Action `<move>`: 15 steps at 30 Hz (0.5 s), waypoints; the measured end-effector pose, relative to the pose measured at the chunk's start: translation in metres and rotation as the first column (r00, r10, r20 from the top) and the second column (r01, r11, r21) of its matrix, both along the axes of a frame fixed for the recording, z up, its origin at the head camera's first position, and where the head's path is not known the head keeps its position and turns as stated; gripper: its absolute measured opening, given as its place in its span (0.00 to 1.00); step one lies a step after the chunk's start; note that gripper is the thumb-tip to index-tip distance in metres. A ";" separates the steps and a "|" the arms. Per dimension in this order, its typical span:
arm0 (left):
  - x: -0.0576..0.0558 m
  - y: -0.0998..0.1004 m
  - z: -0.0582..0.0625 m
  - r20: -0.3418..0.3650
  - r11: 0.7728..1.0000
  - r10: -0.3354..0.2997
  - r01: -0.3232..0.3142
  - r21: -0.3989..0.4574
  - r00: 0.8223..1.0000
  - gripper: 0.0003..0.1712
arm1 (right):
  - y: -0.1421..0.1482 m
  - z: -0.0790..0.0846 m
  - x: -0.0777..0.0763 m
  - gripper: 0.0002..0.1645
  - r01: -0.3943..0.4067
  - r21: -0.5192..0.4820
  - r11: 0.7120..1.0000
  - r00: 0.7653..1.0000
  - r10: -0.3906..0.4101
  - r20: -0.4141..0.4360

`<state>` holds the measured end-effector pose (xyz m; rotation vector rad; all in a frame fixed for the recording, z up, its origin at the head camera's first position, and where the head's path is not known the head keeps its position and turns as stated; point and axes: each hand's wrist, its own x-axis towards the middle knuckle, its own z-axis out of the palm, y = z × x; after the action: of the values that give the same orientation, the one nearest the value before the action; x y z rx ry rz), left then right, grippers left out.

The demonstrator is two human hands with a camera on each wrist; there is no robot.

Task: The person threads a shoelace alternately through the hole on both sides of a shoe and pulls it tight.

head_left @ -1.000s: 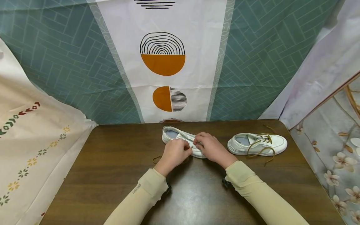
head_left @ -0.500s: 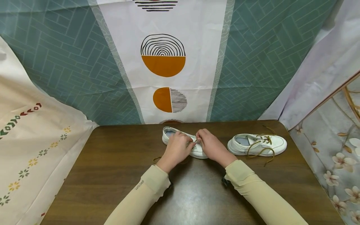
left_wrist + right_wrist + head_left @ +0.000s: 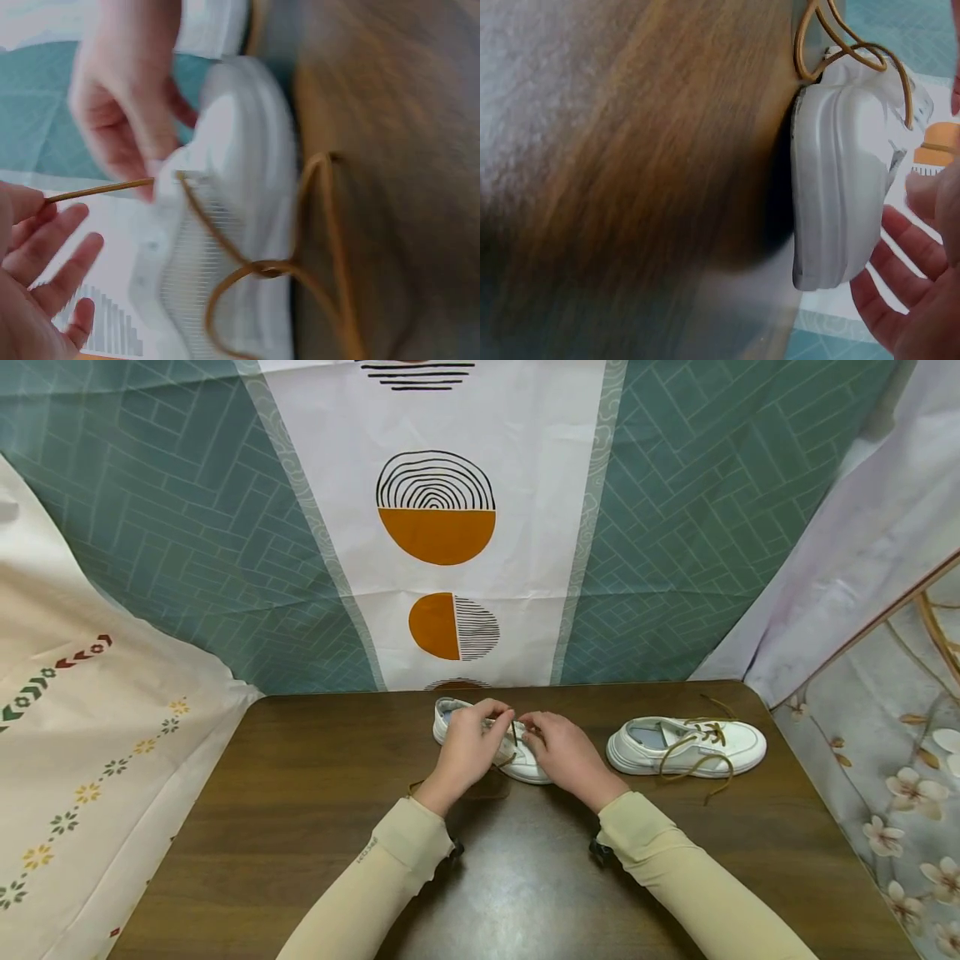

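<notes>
The left hand (image 3: 470, 743) pinches a thin, round brown lace (image 3: 97, 191), stretched straight up from the white shoe (image 3: 528, 767). That shoe has a smooth, round toe and bumpy side, and sits on the streaky wood table (image 3: 322, 827). The right hand (image 3: 564, 749) is by its toe; I can't tell if it grips.

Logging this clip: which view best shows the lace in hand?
Left wrist view: the lace is large, stretching from the left hand to the shoe and looping alongside. Right wrist shows mainly loops; head, small partly hidden bits.
</notes>
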<state>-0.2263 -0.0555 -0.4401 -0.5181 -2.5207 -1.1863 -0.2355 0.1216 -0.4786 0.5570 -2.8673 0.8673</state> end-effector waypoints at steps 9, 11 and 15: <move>0.003 -0.005 0.029 -0.158 0.952 -0.006 0.054 0.302 0.987 0.08 | -0.005 -0.002 -0.001 0.13 0.048 0.035 0.998 0.998 -0.047 -0.045; 0.003 -0.006 0.034 -0.205 0.936 0.022 0.052 0.349 0.979 0.07 | -0.005 -0.002 -0.001 0.12 0.046 0.035 0.998 0.997 -0.044 -0.056; 0.004 -0.007 0.035 -0.240 0.940 0.055 0.031 0.339 0.969 0.07 | -0.005 -0.003 -0.001 0.11 0.051 0.030 0.998 0.997 -0.049 -0.062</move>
<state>-0.2225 -0.0624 -0.4054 -0.5220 -2.0507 -1.4199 -0.2367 0.1163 -0.4813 0.5031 -2.8312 0.7852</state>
